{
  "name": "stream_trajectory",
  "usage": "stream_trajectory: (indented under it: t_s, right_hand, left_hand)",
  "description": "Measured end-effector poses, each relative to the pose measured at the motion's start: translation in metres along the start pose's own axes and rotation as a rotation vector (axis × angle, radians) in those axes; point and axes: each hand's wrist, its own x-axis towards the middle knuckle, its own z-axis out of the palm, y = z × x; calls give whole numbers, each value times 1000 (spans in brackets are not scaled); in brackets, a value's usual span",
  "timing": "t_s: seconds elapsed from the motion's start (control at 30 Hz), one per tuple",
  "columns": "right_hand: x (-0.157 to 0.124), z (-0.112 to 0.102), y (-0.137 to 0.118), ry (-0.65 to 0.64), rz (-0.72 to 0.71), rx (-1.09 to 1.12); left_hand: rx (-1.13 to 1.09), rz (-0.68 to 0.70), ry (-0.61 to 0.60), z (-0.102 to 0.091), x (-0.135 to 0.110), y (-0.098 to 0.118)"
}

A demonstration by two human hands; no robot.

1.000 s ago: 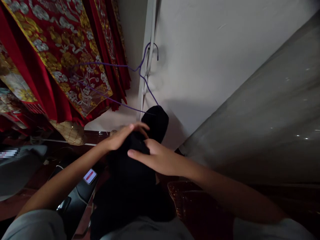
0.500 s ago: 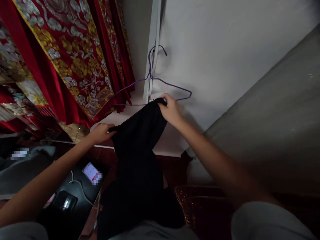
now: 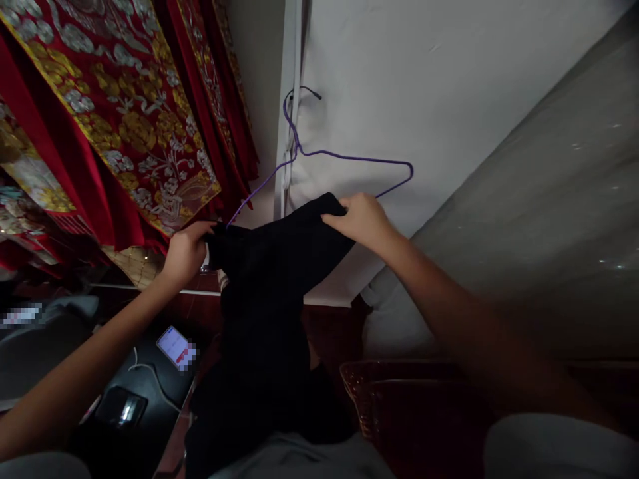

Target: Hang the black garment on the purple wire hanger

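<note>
A black garment [image 3: 269, 293] hangs in front of me, draped over the lower bar of a purple wire hanger [image 3: 349, 157]. The hanger's hook catches on a white strip [image 3: 288, 106] on the white wall. My left hand [image 3: 186, 251] is closed on the garment's left top edge. My right hand [image 3: 362, 219] is closed on its right top edge, just under the hanger's right end. The rest of the cloth falls down toward my lap.
Red and gold embroidered fabric [image 3: 124, 113] hangs at the left. Below it, a dark surface holds a lit phone [image 3: 174, 347], a white cable and another dark device [image 3: 120, 409]. A dark red basket [image 3: 389, 406] sits at lower right beside a grey sloping surface [image 3: 539, 219].
Both hands rose from the bunched garment, took its top edge and spread it apart along the hanger's bar. The hanger swung round from edge-on to lying flat against the wall.
</note>
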Motion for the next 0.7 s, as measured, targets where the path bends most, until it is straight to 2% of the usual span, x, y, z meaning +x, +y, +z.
stream_trajectory:
  t_s: [0.07, 0.13, 0.23, 0.3, 0.33, 0.4, 0.47, 0.5, 0.53, 0.57, 0.63, 0.67, 0.7]
  right_hand:
    - [-6, -2, -8, -33, -4, 18]
    - [-10, 1, -17, -84, -35, 75]
    - [-16, 6, -25, -138, -103, 131]
    - [-18, 3, -24, -121, -166, 166]
    - [-18, -1, -20, -68, -185, 201]
    - [-17, -15, -9, 163, -166, 282]
    - [-13, -33, 6, 442, -55, 346]
    - [-10, -42, 13, 513, 32, 385]
    - [-7, -52, 20, 501, 133, 444]
    - [-4, -60, 27, 416, 238, 522]
    - [3, -74, 37, 138, 373, 667]
    - [6, -77, 39, 57, 353, 669]
    - [9, -78, 40, 49, 283, 621]
  left_hand:
    - [-144, 77, 131, -2, 14, 19]
    - [-213, 106, 189, -2, 32, 38]
    - [-244, 164, 197, 5, 60, 59]
    - [-236, 191, 183, 13, 74, 64]
    - [-220, 184, 172, 16, 78, 64]
    - [-170, 145, 138, 20, 83, 60]
    - [-118, 124, 104, 18, 84, 54]
    - [-106, 130, 86, 15, 85, 51]
    - [-103, 142, 69, 11, 86, 47]
    - [-106, 157, 56, 7, 87, 43]
    - [-115, 166, 74, -2, 92, 34]
    - [-120, 152, 116, -5, 94, 28]
    - [-128, 124, 179, -7, 97, 21]
